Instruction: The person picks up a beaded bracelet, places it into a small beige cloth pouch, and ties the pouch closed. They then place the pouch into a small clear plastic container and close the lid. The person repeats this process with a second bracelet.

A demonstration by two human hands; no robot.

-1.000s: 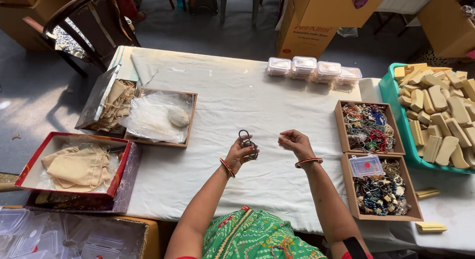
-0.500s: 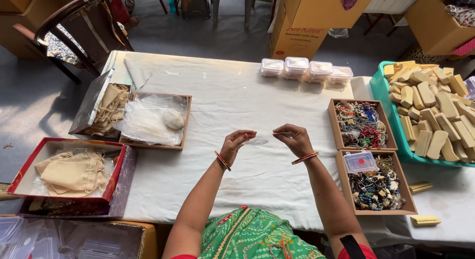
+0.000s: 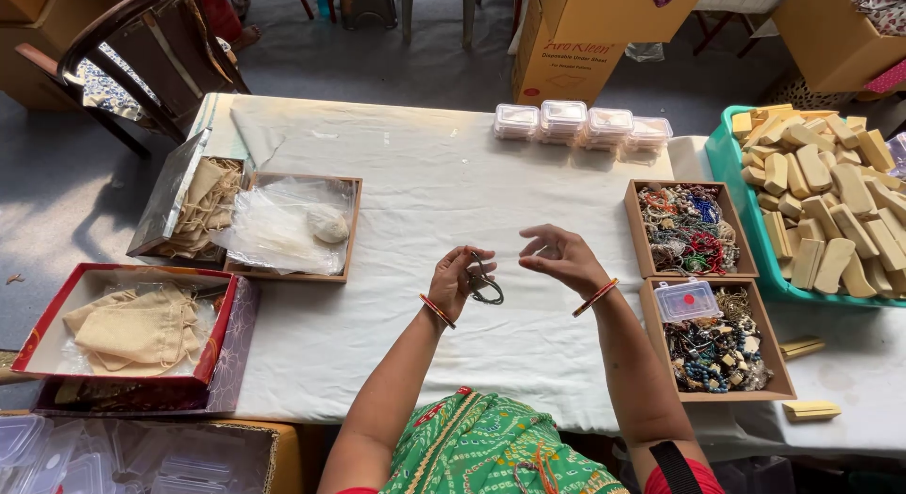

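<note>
1. A counter (image 3: 425,192) draped in white cloth is seen from above; cardboard cartons and a dark chair stand on the grey floor beyond it.
2. The left hand (image 3: 457,283) is raised over the cloth, fingers curled and pinched on a small dark bracelet (image 3: 485,284) of looped rings, which hangs from the fingertips just clear of the counter.
3. The right hand (image 3: 559,256) is held loosely open, fingers spread and slightly bent, nothing visibly gripped (a fine thread cannot be ruled out; too small to tell).
4. Key relation: the bracelet lies between the two hands, held by the left and just left of the right hand's fingertips; its long axis hangs roughly downward and toward the person. The left hand is clearly the nearer.
5. To the right, two open boxes of mixed beaded jewellery (image 3: 691,228) are set one behind the other, well apart from the hands; a small clear case (image 3: 686,301) rests on the nearer one.
6. Four clear lidded containers (image 3: 585,124) are lined up at the far edge.
</note>
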